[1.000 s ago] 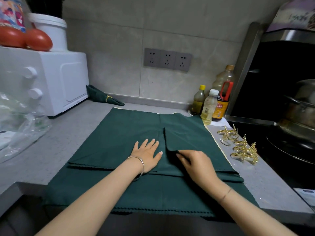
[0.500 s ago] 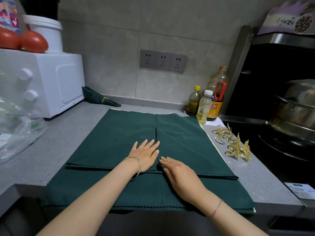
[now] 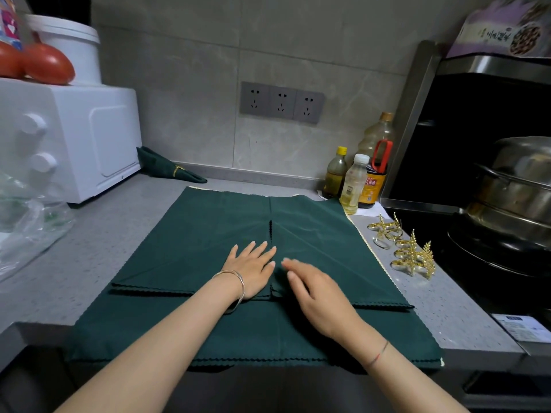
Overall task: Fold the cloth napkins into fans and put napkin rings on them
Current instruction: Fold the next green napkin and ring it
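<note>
You're facing a grey tiled wall [image 3: 190, 73] with a triple socket plate [image 3: 281, 102]. The speckled grey countertop [image 3: 89, 251] carries a white oven [image 3: 68, 138] at left; right, what looks like a black cooktop [image 3: 423, 222].

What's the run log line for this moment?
left hand flat on green napkin | right hand open over it | gold rings unused

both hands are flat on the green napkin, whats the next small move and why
Probably pinch the near scalloped edge of the top napkin and start the first narrow pleat. Its flaps already meet at a centre seam, the left hand lies open on it, and the right hand is open just beside the seam. The gold napkin rings wait to the right, so ringing comes later.
</note>
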`<state>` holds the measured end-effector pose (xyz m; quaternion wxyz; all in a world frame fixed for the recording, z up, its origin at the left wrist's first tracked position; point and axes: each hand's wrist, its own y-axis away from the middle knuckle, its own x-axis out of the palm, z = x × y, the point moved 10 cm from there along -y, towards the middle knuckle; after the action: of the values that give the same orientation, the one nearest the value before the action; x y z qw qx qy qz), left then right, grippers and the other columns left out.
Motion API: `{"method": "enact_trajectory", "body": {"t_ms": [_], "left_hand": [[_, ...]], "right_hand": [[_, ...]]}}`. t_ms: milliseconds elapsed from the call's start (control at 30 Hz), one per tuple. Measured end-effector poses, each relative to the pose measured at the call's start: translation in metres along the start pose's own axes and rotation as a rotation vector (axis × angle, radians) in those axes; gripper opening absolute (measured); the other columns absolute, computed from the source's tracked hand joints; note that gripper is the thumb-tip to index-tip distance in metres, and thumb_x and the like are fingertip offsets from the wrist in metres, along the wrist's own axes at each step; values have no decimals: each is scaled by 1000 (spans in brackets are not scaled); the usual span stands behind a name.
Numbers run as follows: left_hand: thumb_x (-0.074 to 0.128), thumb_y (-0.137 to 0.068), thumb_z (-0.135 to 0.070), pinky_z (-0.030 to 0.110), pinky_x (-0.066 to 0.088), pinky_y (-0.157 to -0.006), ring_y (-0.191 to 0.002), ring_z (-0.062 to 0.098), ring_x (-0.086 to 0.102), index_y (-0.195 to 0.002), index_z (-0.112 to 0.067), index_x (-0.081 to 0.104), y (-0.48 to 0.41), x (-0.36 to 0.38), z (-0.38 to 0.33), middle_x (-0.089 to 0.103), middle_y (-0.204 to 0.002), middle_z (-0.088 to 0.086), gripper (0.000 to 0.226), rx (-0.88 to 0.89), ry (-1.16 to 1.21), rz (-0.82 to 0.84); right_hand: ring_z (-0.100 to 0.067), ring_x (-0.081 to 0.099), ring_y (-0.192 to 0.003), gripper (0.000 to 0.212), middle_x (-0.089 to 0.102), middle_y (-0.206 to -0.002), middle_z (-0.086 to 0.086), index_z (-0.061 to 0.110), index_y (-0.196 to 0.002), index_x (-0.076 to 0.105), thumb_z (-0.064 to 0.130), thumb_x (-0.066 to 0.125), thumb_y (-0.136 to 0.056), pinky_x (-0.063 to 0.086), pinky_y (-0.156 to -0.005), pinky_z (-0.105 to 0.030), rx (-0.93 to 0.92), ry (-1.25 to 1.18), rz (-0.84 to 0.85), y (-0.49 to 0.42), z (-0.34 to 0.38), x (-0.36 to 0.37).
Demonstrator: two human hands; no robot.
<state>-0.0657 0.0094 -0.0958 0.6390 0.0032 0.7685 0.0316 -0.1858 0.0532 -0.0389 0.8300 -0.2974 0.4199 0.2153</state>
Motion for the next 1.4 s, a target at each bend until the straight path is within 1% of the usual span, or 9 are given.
{"method": "enact_trajectory", "body": {"t_ms": [100, 300, 533, 867, 1100, 1167, 1267, 1300, 1400], "left_hand": [[12, -103, -41, 44, -6, -119, -147, 14, -7, -152, -31, 2, 1, 0, -1, -4, -160, -8, 52, 0, -12, 6], [13, -102, -44, 43, -6, -119, -147, 13, -8, -153, -30, 1, 2, -1, -1, -5, -160, -9, 53, -7, -25, 14], [13, -102, -44, 43, -6, -119, -147, 13, -8, -153, -30, 1, 0, 2, -1, -5, -160, -9, 53, -17, -28, 19], [12, -103, -42, 43, -6, -119, -147, 14, -9, -153, -30, 0, 2, 1, -2, -7, -160, -8, 53, -18, -31, 33], [13, -103, -43, 43, -5, -119, -147, 14, -7, -152, -31, 0, 4, -1, -3, -5, -160, -8, 53, -14, -38, 30], [14, -103, -44, 41, -5, -119, -147, 13, -6, -152, -30, 0, 7, -4, -5, -3, -160, -8, 53, -5, -5, 29], [14, -102, -46, 36, -2, -120, -147, 11, -2, -153, -25, 0, 19, -8, -9, 2, -160, -8, 57, 0, 45, 13], [14, -102, -46, 35, -1, -120, -147, 11, -1, -153, -23, 2, 25, -9, -10, 3, -160, -7, 58, 0, 38, 7], [14, -102, -48, 33, 5, -120, -147, 13, 7, -153, -21, 7, 50, -12, -15, 9, -160, -6, 59, 9, -3, -21]], "right_hand": [[-9, 25, -141, 41, 36, -150, 3, 16, -143, 39, 20, 31, -103, 13, -114, -20, 85, 20, -52, -29, -21, -3], [-15, 8, -146, 47, 15, -159, 0, 12, -150, 21, 22, 22, -104, 1, -118, -35, 184, 243, 161, -78, -57, 41], [-10, 2, -146, 51, 5, -160, 5, 16, -152, 12, 32, 18, -104, -2, -118, -32, 184, 281, 251, -72, -74, 45], [-3, -5, -145, 55, -3, -158, 12, 24, -152, 1, 41, 18, -103, -3, -117, -25, 259, 349, 265, 5, -129, -11], [-5, -9, -144, 60, -9, -158, 8, 21, -151, -5, 46, 16, -101, -7, -115, -26, 368, 373, 311, 46, -160, -38], [-5, -8, -145, 62, -7, -158, 8, 22, -152, -2, 49, 16, -100, -8, -115, -28, 339, 380, 277, 44, -153, -40], [0, -3, -143, 78, 2, -156, 17, 28, -151, 12, 71, 3, -86, -8, -115, -24, 119, 353, 195, 33, -113, -36], [2, -1, -143, 77, 5, -155, 19, 31, -150, 17, 71, 3, -86, -7, -115, -22, 52, 322, 211, 31, -99, -30], [5, 6, -142, 52, 14, -155, 20, 36, -147, 25, 50, 25, -98, -2, -116, -22, -46, 251, 280, 27, -74, -10]]}}
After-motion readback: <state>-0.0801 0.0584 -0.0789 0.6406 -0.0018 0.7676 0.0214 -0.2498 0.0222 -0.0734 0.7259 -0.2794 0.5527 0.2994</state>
